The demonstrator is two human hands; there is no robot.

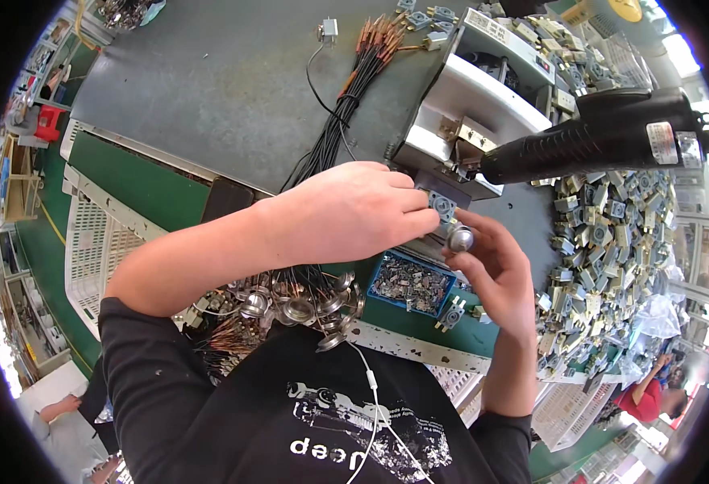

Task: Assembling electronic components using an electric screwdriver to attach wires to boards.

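My left hand [362, 208] reaches across the middle with its fingers bent and closed, their tips at a small blue-grey block with a round face [442, 206]. My right hand [498, 270] is curled around a shiny round metal part [459, 238], held between thumb and fingers just below the block. Part of the grip on the block is hidden by the fingers. Just beyond both hands stands a metal fixture [475, 137], and a black power screwdriver [580, 145] lies with its tip at it.
A blue tray of small metal pieces [411, 284] sits nearer me. Round metal parts on black cables [300, 310] hang at the bench edge; the cable bundle [330, 137] runs across the grey bench [201, 89]. Piled blocks [604, 250] fill the right side. Another person [645, 399] is at far right.
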